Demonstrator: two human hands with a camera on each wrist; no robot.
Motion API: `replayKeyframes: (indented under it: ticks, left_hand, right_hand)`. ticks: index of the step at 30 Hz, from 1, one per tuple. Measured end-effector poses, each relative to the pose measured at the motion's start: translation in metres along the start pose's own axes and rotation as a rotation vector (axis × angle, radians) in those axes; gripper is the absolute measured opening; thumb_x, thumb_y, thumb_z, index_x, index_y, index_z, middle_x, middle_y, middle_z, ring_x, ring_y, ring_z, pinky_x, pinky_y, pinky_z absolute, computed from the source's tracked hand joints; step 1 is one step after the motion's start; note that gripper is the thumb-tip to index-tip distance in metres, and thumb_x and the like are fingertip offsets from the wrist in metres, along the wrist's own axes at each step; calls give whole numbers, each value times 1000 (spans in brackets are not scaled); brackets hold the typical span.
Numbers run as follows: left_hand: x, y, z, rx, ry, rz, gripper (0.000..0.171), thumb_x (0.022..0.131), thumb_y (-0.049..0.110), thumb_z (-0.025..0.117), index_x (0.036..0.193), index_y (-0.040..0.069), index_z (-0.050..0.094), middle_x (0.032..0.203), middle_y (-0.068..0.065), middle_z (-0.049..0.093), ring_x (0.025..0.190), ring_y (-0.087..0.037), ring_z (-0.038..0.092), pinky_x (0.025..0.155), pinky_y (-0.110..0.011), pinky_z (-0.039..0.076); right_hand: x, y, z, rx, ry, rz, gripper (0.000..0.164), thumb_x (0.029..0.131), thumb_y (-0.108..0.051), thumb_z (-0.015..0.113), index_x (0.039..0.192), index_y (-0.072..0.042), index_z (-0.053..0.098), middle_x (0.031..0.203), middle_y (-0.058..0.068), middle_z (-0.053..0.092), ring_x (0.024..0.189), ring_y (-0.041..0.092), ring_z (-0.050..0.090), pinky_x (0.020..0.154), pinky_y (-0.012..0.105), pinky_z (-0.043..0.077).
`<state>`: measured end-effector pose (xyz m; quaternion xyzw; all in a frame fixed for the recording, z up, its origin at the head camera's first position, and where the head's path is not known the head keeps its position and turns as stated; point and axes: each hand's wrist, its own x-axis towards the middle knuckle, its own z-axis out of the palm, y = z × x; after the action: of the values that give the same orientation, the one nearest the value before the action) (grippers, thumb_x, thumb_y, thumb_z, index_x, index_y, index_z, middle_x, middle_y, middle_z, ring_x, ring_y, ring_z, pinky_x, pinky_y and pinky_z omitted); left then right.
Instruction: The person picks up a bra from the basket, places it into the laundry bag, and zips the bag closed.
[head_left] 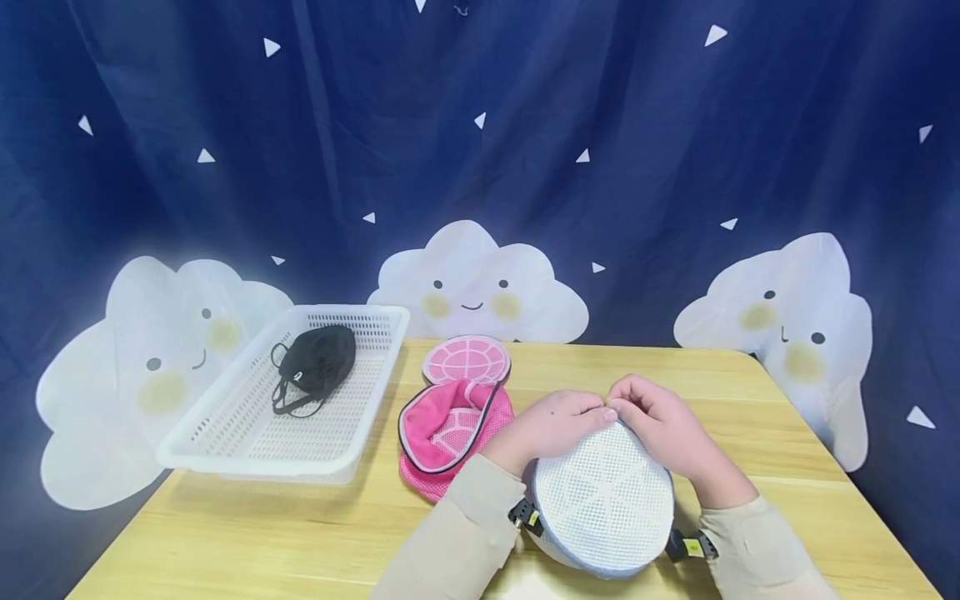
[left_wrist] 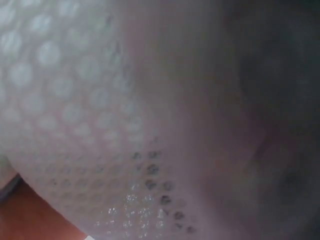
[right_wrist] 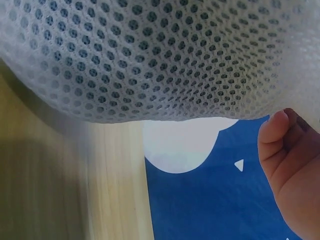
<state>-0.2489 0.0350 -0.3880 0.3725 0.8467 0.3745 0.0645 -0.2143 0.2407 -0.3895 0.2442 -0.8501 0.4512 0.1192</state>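
A round white mesh bag (head_left: 606, 500) with pale spoke lines and a grey-blue edge is tilted up in front of me, close over the table. At its far edge, my left hand (head_left: 551, 425) pinches the rim between thumb and fingers. Right beside it, my right hand (head_left: 663, 429) pinches the same spot, the two thumbs nearly meeting. In the right wrist view, curled fingers of my right hand (right_wrist: 295, 165) are at the border of the mesh (right_wrist: 150, 65). The left wrist view is blurred, with mesh (left_wrist: 60, 100) close to the lens.
Left of my left forearm sits an open pink mesh bag (head_left: 498, 425) with black-and-white trim, a round pink panel (head_left: 467, 358) behind it. Farther left, a white plastic basket (head_left: 262, 465) holds a black cloth item (head_left: 322, 358) with thin straps. A curtain (head_left: 480, 167) hangs behind the wooden table (head_left: 247, 542).
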Motion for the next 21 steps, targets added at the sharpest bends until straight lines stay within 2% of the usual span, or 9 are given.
replayKeyframes:
  ticks: [4, 15, 21]
  left_hand:
    - [1, -2, 0, 0, 8, -3, 27, 105, 44, 50, 99, 25, 69, 83, 12, 61, 83, -5, 56, 75, -20, 45]
    - [0, -5, -1, -7, 29, -29, 27, 104, 45, 51, 97, 26, 69, 82, 11, 61, 81, -6, 56, 73, -22, 45]
    - [0, -7, -4, -16, 44, -36, 28, 104, 43, 52, 91, 25, 67, 78, 10, 59, 78, -7, 56, 72, -22, 46]
  right_hand:
    - [0, 1, 0, -7, 3, -7, 14, 103, -10, 58, 93, -18, 61, 81, -2, 61, 67, 14, 56, 57, 29, 48]
    - [0, 5, 2, -51, 15, -9, 14, 104, -12, 57, 93, -20, 61, 82, -4, 61, 67, 13, 56, 59, 28, 47]
    - [-1, 3, 2, -37, 33, 3, 13, 105, -14, 57, 93, -17, 61, 84, -2, 62, 70, 14, 56, 61, 28, 48]
